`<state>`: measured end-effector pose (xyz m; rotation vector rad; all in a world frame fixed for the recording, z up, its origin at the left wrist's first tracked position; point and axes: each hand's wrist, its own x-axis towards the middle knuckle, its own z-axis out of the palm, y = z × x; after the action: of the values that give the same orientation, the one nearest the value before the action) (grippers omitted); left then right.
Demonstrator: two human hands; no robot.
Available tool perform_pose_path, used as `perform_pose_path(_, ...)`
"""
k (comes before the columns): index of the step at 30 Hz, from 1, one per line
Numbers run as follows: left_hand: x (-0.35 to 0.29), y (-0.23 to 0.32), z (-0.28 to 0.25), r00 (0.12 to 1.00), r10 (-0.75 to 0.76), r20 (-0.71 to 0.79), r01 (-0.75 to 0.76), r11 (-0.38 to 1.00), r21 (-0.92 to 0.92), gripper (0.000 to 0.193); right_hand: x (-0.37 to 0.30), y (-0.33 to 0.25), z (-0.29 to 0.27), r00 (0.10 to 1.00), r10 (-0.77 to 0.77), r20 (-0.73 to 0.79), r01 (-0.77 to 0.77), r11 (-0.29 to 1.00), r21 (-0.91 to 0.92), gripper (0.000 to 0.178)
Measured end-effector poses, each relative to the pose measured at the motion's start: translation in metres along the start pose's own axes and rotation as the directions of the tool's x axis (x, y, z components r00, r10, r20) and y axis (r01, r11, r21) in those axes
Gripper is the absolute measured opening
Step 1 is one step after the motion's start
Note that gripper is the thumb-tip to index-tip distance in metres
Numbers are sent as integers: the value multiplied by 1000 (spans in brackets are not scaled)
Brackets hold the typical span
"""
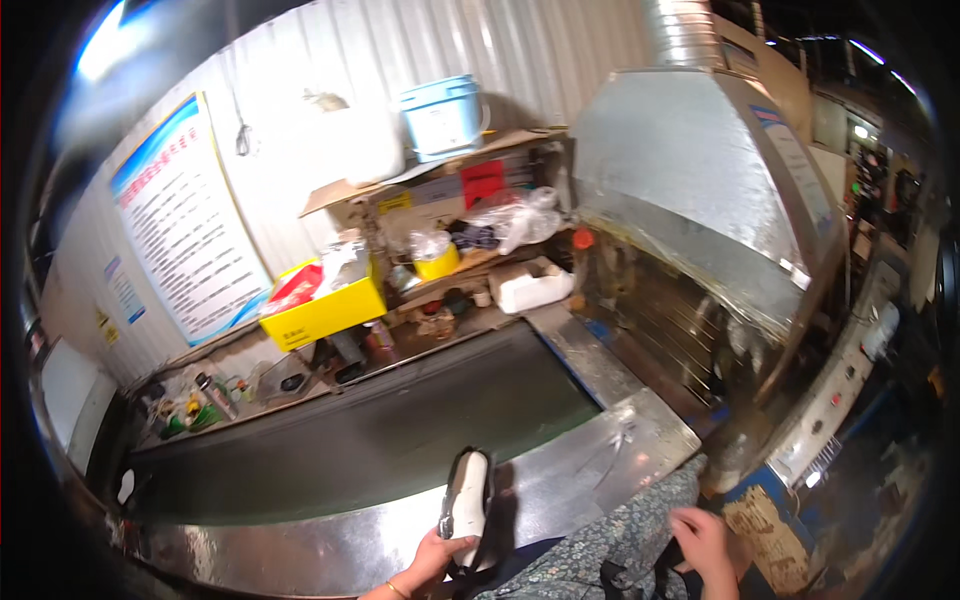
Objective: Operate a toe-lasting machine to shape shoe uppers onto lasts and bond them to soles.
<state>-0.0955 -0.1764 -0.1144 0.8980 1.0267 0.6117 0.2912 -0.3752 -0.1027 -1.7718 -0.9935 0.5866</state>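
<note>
My left hand (438, 556) grips a shoe (468, 498) by its lower end. The shoe has a dark upper around its edge and a long whitish surface facing up. It is held over the near metal edge of a conveyor belt (400, 420), and a dark shadow falls beside it. My right hand (704, 545) is off to the right, next to a floral-patterned apron (610, 530) over my lap. Its fingers curl inward; whether anything is inside them is hidden.
Behind the belt, a yellow box (325, 310) and a white box (533, 285) stand by cluttered shelves. A blue bucket (442, 115) sits on the top shelf. At the right are a metal hood (690, 160) and a control panel (825, 410). Bottles and small items (205, 400) line the belt's far left.
</note>
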Motion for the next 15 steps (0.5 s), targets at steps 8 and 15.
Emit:
perform_pose_path(8, 18, 61, 145, 481, 96, 872, -527, 826, 200, 106, 45, -105, 3, 838, -400, -369, 381, 916, -128, 32)
perform_pose_path(15, 82, 26, 286, 614, -225, 757, -107, 926, 362, 43, -7, -90, 21, 916, -394, -76, 277, 757, -592, 37)
